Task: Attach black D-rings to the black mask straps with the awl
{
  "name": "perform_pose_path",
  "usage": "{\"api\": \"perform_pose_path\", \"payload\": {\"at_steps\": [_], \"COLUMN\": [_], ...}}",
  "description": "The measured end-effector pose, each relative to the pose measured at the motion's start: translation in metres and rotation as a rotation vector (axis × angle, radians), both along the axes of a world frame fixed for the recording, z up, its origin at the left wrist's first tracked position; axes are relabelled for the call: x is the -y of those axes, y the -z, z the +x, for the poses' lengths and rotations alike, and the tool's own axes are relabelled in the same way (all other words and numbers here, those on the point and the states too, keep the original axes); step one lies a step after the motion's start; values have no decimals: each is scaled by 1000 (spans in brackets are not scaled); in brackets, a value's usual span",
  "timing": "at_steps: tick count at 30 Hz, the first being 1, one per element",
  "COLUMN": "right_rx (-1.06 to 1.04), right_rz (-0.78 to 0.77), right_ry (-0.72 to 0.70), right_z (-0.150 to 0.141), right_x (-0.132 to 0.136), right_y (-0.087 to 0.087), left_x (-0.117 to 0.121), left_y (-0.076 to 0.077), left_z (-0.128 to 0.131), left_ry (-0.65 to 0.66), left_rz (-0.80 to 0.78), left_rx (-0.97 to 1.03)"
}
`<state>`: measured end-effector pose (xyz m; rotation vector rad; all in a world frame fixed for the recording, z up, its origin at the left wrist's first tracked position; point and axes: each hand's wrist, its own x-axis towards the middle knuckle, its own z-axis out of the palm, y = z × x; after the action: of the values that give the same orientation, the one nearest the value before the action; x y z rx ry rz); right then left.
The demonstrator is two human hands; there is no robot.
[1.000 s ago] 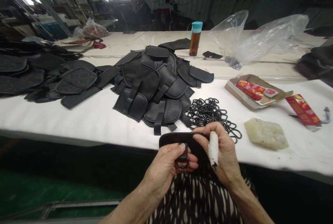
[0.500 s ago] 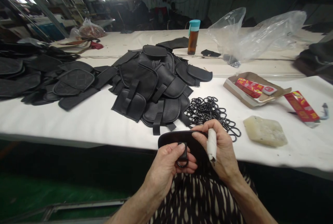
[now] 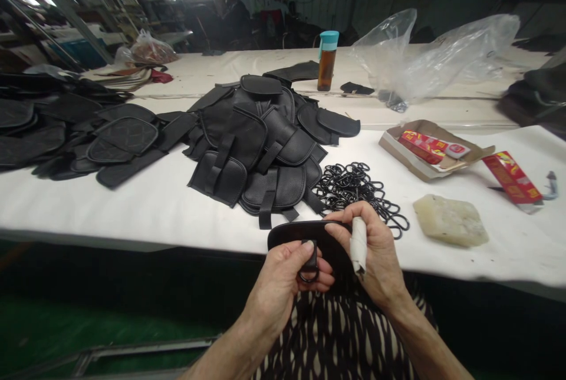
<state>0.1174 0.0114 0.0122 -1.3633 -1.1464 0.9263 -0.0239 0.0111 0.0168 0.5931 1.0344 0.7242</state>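
Left hand (image 3: 276, 277): fingers closed, thumb pressed down on a short black strap tab (image 3: 312, 259), clamping it against the fingers behind. A black ring (image 3: 309, 278) hangs at the lower end of the tab, just under my thumb.

Right hand (image 3: 375, 247): thumb and fingertips together on the upper edge of a black panel (image 3: 296, 230). The same hand carries a white-wrapped handle (image 3: 359, 244), upright and slightly tilted, lying across the thumb side. I cannot tell exactly which fingers bear on it.

Position of the panel: upright between my two hands, at the near edge of the white-covered table (image 3: 154, 206), above my patterned clothing (image 3: 327, 339). Its lower part is hidden by my hands.

Surroundings: a heap of black rings (image 3: 347, 184) lies on the table just beyond my right hand. Left of the rings, near them, is a pile of black padded pieces (image 3: 241, 132), several with straps showing. Right of the rings sits a yellowish block (image 3: 451, 221); behind it, an open cardboard box (image 3: 391, 153) holds red packaging (image 3: 427, 147).
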Motion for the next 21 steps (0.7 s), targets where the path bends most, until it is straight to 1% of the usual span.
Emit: {"api": "perform_pose_path", "payload": {"at_steps": [3, 8, 11, 15, 17, 19, 21], "right_rx": [28, 51, 47, 12, 49, 172, 329], "right_rz": [26, 119, 122, 113, 184, 320, 455], "right_ry": [14, 63, 82, 72, 123, 181, 174], "right_z": [1, 3, 4, 7, 9, 10, 10], "right_x": [-2, -9, -14, -15, -8, 2, 14], "right_y": [-5, -14, -13, -5, -2, 2, 6], "left_x": [-3, -13, -18, -22, -23, -23, -22], "left_y": [-5, -15, -14, -8, -5, -4, -3], "left_z": [0, 1, 3, 6, 7, 8, 7], "left_ry": [-5, 16, 17, -11, -24, -33, -34], "left_rz": [15, 55, 97, 96, 93, 94, 97], "left_rx": [11, 41, 53, 41, 37, 25, 29]}}
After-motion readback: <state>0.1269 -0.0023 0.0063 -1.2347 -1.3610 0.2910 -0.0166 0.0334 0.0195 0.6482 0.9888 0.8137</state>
